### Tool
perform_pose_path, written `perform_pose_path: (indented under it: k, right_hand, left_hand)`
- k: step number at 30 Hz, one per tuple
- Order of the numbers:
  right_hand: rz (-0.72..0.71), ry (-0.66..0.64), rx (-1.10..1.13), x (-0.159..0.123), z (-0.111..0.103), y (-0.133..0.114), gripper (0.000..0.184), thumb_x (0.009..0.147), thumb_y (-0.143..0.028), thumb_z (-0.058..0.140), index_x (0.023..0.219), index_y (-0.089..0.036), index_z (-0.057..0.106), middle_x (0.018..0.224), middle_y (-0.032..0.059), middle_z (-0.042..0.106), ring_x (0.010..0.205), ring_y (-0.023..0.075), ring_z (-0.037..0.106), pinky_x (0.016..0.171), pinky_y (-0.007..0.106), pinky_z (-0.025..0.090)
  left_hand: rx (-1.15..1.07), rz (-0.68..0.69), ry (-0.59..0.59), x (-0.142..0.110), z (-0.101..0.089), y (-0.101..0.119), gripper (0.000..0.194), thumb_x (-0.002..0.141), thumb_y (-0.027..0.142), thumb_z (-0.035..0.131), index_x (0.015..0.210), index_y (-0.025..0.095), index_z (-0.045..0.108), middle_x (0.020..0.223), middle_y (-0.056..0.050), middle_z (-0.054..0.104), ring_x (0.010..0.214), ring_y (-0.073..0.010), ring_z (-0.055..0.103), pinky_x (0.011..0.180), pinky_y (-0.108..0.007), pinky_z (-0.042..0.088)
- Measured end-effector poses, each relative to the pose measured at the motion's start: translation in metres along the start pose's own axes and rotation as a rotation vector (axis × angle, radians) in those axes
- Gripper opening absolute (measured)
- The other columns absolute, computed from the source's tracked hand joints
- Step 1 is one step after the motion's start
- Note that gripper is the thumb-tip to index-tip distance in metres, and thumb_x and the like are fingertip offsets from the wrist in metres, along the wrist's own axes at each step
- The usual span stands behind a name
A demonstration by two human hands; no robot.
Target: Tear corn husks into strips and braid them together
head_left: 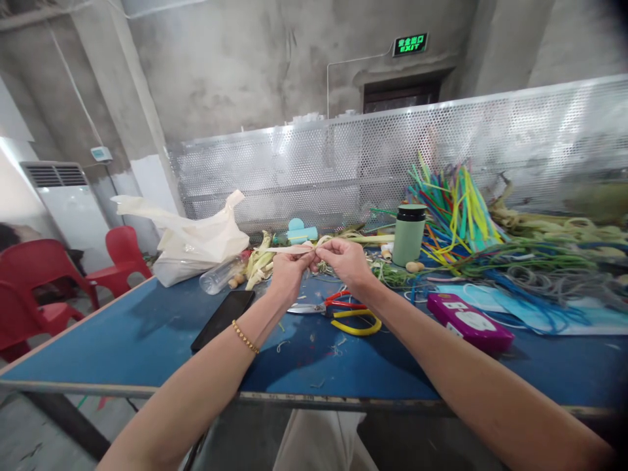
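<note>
Above the table, my left hand (pixel 290 271) pinches a pale husk strip (pixel 285 249), whose flat end sticks out to the left. Close beside it, my right hand (pixel 345 260) is closed at the fingertips on the same strip, and the two hands nearly touch. The fingers hide the middle of the strip. Below the hands lie scissors (pixel 358 322) with red and yellow handles, blades pointing left. Behind my left hand is a heap of pale husks (pixel 260 265).
A black phone (pixel 223 320), clear bottle (pixel 220 276) and white plastic bag (pixel 201 239) are on the left of the blue table (pixel 132 350). Rightward stand a green canister (pixel 409 237), colourful strips (pixel 466 209) and a purple pack (pixel 468 320). A perforated metal screen (pixel 294 163) runs behind.
</note>
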State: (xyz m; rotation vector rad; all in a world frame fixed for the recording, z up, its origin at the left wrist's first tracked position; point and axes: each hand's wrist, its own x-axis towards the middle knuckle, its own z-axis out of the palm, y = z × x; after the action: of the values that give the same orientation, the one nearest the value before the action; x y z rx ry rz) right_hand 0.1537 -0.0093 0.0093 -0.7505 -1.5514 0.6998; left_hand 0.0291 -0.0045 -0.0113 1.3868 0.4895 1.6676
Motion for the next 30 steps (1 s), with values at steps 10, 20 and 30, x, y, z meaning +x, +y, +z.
perform_pose_path:
  k: [10,20,30]
  right_hand:
    - [0.13,-0.049,0.028,0.005,-0.008,0.001,0.028,0.07,-0.043,0.067,0.068,-0.015,0.066,0.05,-0.001,0.054,0.044,0.0091,0.042,0.044,0.025,0.033]
    - [0.199,-0.119,0.421,0.009,-0.012,0.013,0.028,0.061,-0.039,0.079,0.069,-0.016,0.065,0.06,-0.0004,0.06,0.052,0.009,0.048,0.048,0.024,0.033]
    - [0.16,0.003,0.351,0.007,-0.006,0.011,0.025,0.061,-0.036,0.077,0.07,-0.014,0.069,0.059,0.003,0.066,0.054,0.0129,0.056,0.053,0.026,0.041]
  left_hand:
    - [-0.055,-0.07,-0.068,0.001,-0.003,0.009,0.021,0.062,0.026,0.08,0.07,0.01,0.067,0.065,-0.002,0.061,0.055,-0.0079,0.051,0.054,-0.022,0.039]
    - [0.026,-0.055,-0.165,-0.002,-0.001,0.011,0.023,0.067,0.031,0.077,0.069,0.011,0.066,0.064,-0.002,0.058,0.051,-0.0059,0.046,0.05,-0.023,0.032]
    - [0.047,-0.079,-0.095,-0.004,0.001,0.013,0.026,0.069,0.035,0.075,0.07,0.011,0.066,0.065,-0.002,0.059,0.048,-0.0046,0.042,0.045,-0.022,0.025]
